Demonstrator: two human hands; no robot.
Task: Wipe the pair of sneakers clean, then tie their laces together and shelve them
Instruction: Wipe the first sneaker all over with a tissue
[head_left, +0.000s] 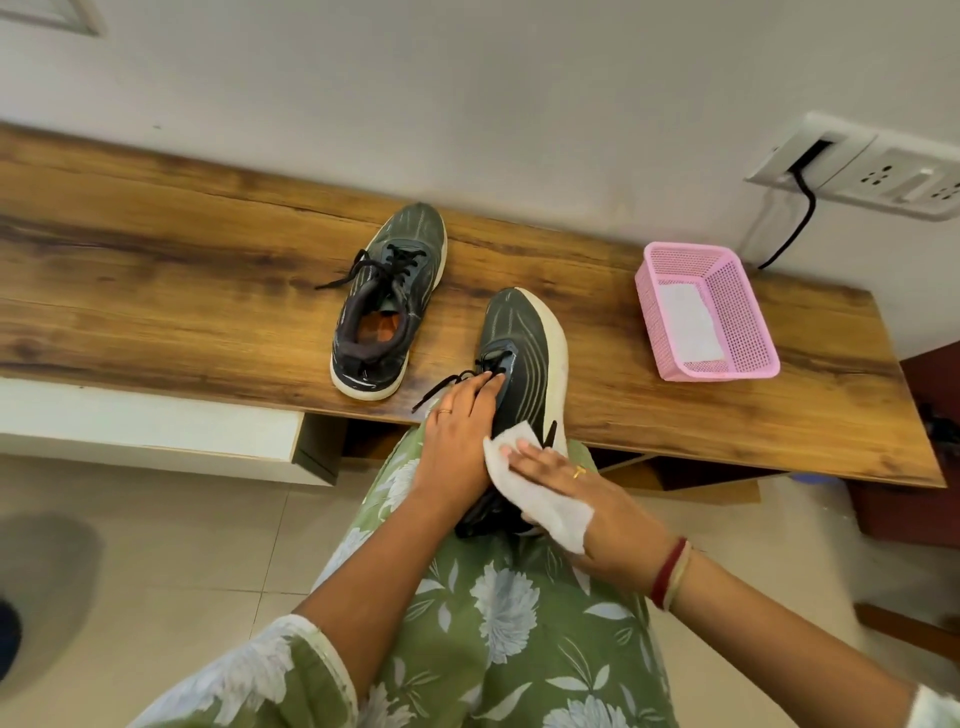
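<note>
Item: held sneaker (524, 343), toe propped on the bench (156, 270), heel on the lap, tilted to bare its side.
- Left hand (457, 431): fingers together, wrapped over the laced top, probably to steady it.
- Right hand (566, 488): fingers straight, close together, pressing the wipe (550, 509) flat under them on the heel side.
- Second sneaker (389, 301): upright beyond the left fingertips, awaiting its turn.
- Pink basket (748, 312): well beyond the right fingertips.

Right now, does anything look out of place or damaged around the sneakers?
Nothing damaged or spilled. The far sneaker has loose laces trailing left. The held sneaker is tilted, heel past the bench edge; the left hand holds it, the right hand presses the wipe on it.
</note>
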